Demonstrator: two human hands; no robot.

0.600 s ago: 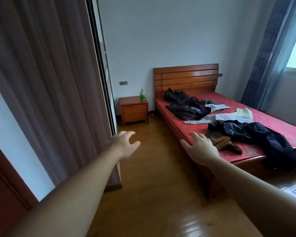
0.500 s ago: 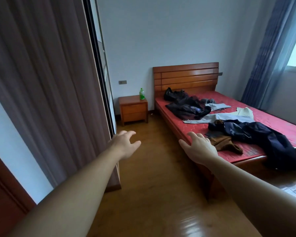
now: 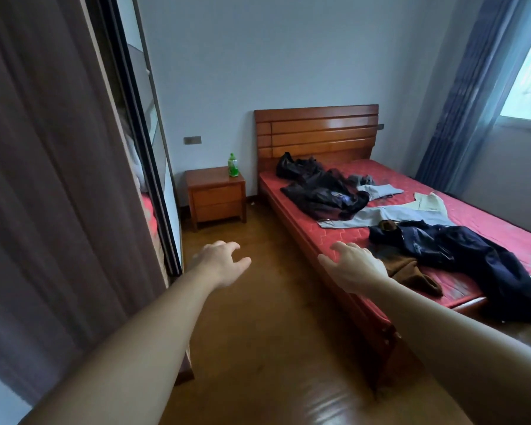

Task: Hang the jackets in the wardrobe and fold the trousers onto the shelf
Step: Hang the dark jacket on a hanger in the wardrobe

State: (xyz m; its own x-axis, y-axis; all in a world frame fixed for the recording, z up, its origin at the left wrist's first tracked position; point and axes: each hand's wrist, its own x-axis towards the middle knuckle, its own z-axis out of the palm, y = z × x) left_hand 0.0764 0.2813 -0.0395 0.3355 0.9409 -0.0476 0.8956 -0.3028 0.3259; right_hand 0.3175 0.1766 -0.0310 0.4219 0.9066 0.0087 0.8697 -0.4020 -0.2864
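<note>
Head view, looking down along both bare forearms into a bedroom. Left hand (image 3: pixel 219 262) stretched forward over the wooden floor (image 3: pixel 258 317), palm down, fingers spread and slightly curled, grasping nothing. Right hand (image 3: pixel 354 268) likewise released, fingers splayed, raised in front of the near edge of the bed (image 3: pixel 319 256), touching nothing that can be made out.

On the bed, a red mattress (image 3: pixel 488 222) with clothing strewn across it. Nearest the headboard (image 3: pixel 316 130), a black jacket (image 3: pixel 322 191) lying crumpled in a heap. Just beyond it toward the window side of the bed, small grey garment (image 3: pixel 377 190), partly hidden. Across the middle of the bed, light grey trousers (image 3: pixel 380 216) spread flat, with a pale cream piece (image 3: pixel 429 202) beside them. Toward the foot of the bed, a dark navy jacket (image 3: pixel 460 250) sprawled, one part hanging over the bed's end. Just beside the right hand, on the near edge of the bed, a brown garment (image 3: pixel 411 271), bunched up.

Left of the bed, against the wall, a wooden nightstand (image 3: pixel 216 196) with a green bottle (image 3: pixel 233 165) standing upright on top. Further left of the bed, a wardrobe (image 3: pixel 141 142) with a dark-framed sliding door, and a brown curtain (image 3: pixel 43 179) in front of it. Right of the bed, blue curtains (image 3: pixel 466 87) beside a window.
</note>
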